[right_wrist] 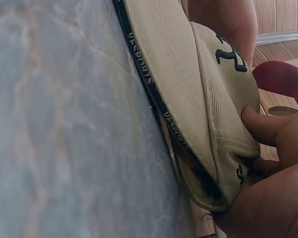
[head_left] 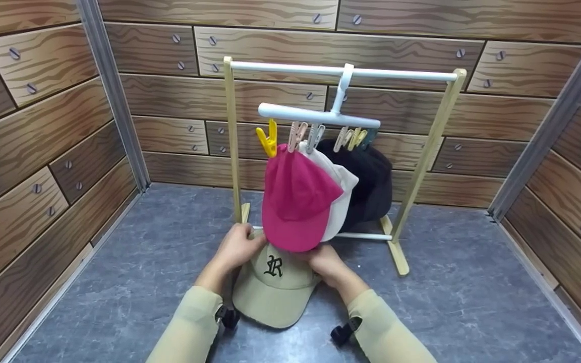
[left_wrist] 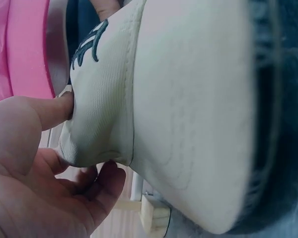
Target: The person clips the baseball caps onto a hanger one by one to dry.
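Observation:
A beige baseball cap [head_left: 275, 292] with a dark embroidered letter on its front is between the two hands, low in front of the rack, its brim toward me. My left hand [head_left: 237, 247] pinches one side of its crown, thumb on the outside and fingers beneath, as the left wrist view shows. On the opposite side my right hand [head_left: 330, 267] grips the crown, its thumb pressing the fabric in the right wrist view. Just above the cap hangs a pink cap [head_left: 295, 196], which hides part of the beige crown and some fingers.
A wooden rack [head_left: 234, 151] with a white top bar carries a white hanger [head_left: 315, 116]. Clothespins [head_left: 298, 136] on it hold the pink cap, a white cap [head_left: 343, 194] and a black cap [head_left: 373, 184]. A yellow clip [head_left: 269, 140] sits at the hanger's left end. Wood-patterned walls surround the grey floor.

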Demonstrator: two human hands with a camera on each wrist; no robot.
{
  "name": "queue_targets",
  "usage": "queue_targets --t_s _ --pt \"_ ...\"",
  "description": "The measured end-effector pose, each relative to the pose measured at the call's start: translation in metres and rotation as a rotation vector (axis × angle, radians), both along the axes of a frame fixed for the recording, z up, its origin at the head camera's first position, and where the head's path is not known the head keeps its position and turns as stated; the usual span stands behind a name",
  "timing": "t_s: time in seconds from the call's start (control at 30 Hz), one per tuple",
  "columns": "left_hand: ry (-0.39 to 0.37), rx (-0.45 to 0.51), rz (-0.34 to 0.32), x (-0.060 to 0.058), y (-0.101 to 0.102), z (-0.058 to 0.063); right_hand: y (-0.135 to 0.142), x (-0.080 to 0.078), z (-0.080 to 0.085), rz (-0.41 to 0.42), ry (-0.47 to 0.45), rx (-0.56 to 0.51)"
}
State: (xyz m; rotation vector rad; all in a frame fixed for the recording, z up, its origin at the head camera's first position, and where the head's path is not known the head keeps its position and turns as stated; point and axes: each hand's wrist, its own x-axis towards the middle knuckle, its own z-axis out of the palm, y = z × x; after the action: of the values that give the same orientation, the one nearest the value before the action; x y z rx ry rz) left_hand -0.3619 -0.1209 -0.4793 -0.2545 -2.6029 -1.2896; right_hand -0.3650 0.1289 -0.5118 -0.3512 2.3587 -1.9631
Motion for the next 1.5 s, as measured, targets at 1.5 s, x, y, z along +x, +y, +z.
queue_targets --t_s 1.5 --pt "-0.287 0.139 -0.183 0.009 -0.050 0.018 -0.020 0.009 0.001 0.157 -0.128 -0.082"
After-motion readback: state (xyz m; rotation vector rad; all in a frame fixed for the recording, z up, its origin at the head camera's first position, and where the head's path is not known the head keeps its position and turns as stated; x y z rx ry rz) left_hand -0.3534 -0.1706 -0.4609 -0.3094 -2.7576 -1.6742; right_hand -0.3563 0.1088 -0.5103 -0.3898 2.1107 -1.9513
